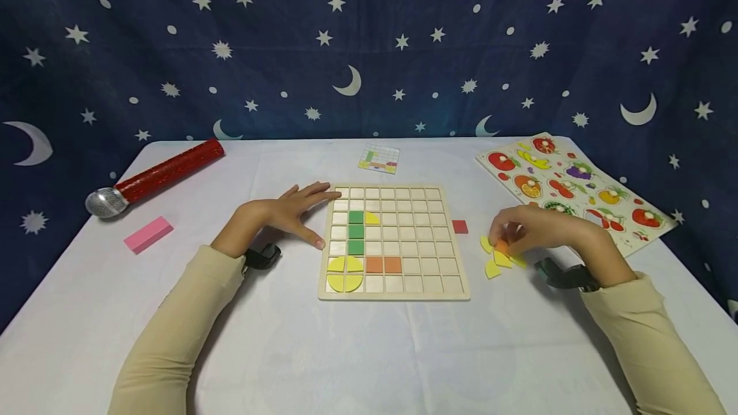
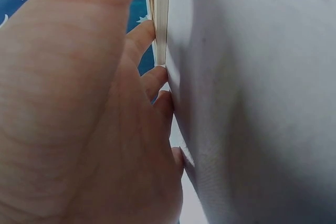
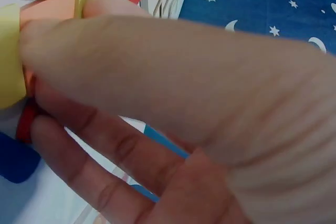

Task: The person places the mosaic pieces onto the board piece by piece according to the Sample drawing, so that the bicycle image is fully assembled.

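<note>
The left hand (image 1: 291, 213) is spread, its thumb well apart from the outstretched fingers; thumb tip and index fingertip touch the left rim of a pale wooden square grid board (image 1: 412, 232), and it grips nothing. The right hand (image 1: 533, 228) is bent inward, its thumb and fingers nearly closed, pinching a flat orange square tile (image 1: 501, 247). The board lies flat, its near edge facing the person. The orange tile is at the right thumb tip, over loose yellow quarter-round tiles (image 1: 502, 259); being square, it presents no evident long axis, and its exact tilt cannot be told. On the board, three green square tiles (image 1: 356, 232) form a column running away from the person. A red square tile (image 1: 460, 227) lies just beside the board's right edge
</note>
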